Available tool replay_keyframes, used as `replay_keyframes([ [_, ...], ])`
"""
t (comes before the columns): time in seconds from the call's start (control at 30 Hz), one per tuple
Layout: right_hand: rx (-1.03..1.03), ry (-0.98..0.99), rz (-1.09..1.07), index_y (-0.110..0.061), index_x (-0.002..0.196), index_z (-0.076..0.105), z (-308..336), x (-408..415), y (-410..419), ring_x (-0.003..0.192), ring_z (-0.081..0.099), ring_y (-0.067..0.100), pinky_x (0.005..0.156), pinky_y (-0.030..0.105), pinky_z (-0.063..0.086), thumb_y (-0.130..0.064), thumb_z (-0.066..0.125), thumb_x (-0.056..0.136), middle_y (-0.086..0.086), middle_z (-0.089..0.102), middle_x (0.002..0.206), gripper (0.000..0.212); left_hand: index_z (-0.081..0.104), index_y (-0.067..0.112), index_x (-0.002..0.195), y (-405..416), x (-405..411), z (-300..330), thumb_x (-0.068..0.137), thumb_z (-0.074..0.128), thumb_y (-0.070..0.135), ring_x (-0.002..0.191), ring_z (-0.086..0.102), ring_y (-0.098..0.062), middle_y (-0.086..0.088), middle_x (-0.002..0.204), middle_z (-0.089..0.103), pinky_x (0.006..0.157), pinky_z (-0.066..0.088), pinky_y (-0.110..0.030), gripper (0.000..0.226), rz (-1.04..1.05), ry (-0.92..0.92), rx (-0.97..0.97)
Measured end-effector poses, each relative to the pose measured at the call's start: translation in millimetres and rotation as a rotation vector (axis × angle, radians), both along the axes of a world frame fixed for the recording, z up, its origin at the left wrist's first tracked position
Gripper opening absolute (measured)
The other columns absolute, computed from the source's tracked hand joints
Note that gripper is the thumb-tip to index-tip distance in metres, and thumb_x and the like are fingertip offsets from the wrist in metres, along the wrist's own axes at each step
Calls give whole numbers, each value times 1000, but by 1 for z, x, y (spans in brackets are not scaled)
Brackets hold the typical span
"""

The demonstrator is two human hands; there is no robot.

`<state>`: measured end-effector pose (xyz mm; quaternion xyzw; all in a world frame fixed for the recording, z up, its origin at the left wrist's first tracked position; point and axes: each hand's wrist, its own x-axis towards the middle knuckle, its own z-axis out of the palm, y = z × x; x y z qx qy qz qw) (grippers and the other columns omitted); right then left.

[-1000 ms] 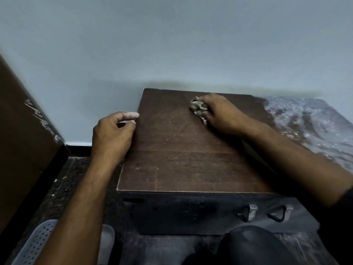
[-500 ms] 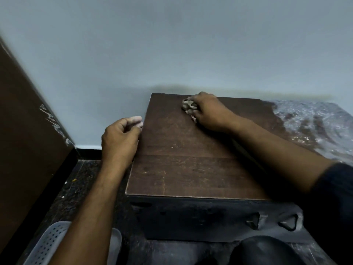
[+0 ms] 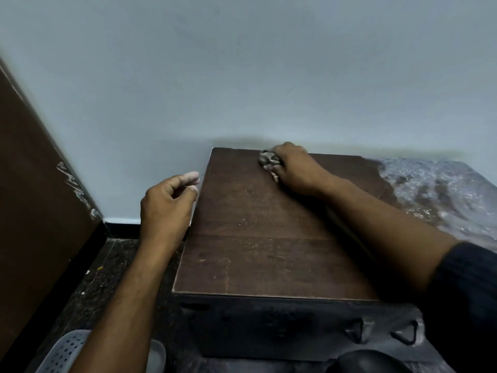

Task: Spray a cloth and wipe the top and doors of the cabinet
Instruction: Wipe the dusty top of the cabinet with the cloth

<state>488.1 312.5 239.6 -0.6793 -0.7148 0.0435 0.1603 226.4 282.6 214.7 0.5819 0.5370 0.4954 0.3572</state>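
Cabinet (image 3: 258, 238) top dark brown, front black — cloth (image 3: 269, 160) grey-beige. Wall (image 3: 242, 76) pale blue-grey; basket (image 3: 64, 354) white w/ perforated dots.

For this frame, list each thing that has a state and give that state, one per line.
cloth: crumpled into a wad, pressed on the cabinet top near its back edge.
right hand: grips the cloth.
left hand: loosely curled, holds nothing, beside the cabinet's left edge.
cabinet top: bare, scuffed.
cabinet doors: closed.
basket: on the floor, contents not visible.
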Motion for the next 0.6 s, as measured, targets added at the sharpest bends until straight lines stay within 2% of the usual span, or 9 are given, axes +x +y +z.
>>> replay_keyframes([
  [0.07,15,-4,-5,-11,129,58,-1,12,-30,119,53,32,104,34,38,-24,58,98,16,58,126,34,76,27,109,3,6,6,90,62,16,94,66,3,12,105,74,89,52,-22,27,-27,123,37],
  [0.13,31,-11,31,-14,134,58,-3,17,-62,122,54,29,108,36,40,-22,60,97,13,59,130,39,76,31,108,7,20,17,89,62,19,85,62,2,11,103,72,75,43,-11,25,-82,288,114],
  [0.2,52,0,104,-14,134,59,-6,18,-84,122,55,27,109,35,41,-21,63,95,11,61,130,40,74,32,110,10,42,33,90,63,21,86,59,-3,10,103,67,71,35,-9,25,-187,428,190],
  [0.27,25,-11,159,-13,135,58,-6,20,-87,122,54,25,108,32,40,-21,63,95,11,62,130,41,72,35,111,10,65,51,91,63,26,84,57,2,14,98,64,71,36,-13,24,-335,526,199],
  [0.33,0,-29,106,-12,137,56,-3,32,-77,123,53,26,107,31,38,-25,60,97,12,60,131,42,73,36,110,6,92,62,91,64,31,81,53,12,20,90,64,70,38,-13,21,-481,616,190],
  [0.43,-22,-28,-95,-15,139,52,2,59,-73,126,49,29,108,32,38,-30,55,99,10,55,135,42,71,38,104,-9,123,68,92,63,31,78,52,15,26,82,61,63,33,0,15,-591,665,217],
  [0.5,-15,-34,-147,-16,142,49,1,63,-92,128,47,30,111,35,36,-30,55,99,10,52,138,45,70,36,110,-22,134,65,92,63,29,82,55,12,25,85,62,65,34,-5,21,-638,669,226],
  [0.6,50,42,-54,-14,133,58,-4,49,-153,116,54,26,105,33,41,-24,59,96,10,60,127,39,70,34,114,-37,146,55,90,64,28,77,54,14,24,83,63,64,34,-7,25,-649,667,273],
])
